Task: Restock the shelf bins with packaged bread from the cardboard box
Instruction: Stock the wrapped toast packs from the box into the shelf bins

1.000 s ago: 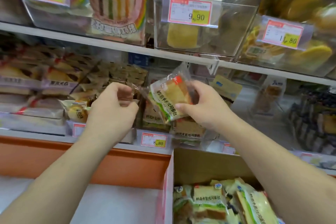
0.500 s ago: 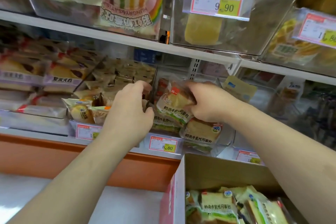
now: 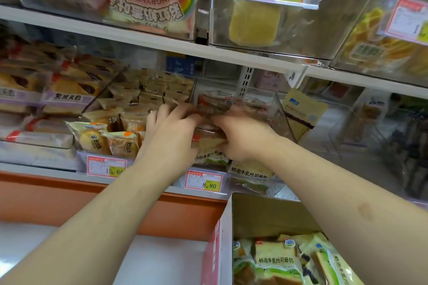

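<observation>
Inside the clear bin (image 3: 281, 109), both hands (image 3: 171, 136) (image 3: 240, 136) clutch a clear-wrapped bread pack (image 3: 208, 143) (green-and-white label).

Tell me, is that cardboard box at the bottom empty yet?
Not empty. The cardboard box stands open, and several green-and-white bread packs still lie inside it. How deep the pile goes cannot be told.

right fingers (image 3: 228, 120): motion-blurred | cardboard box (image 3: 273, 215): cut by bottom edge | top bread pack (image 3: 209, 139): mostly hidden
</observation>
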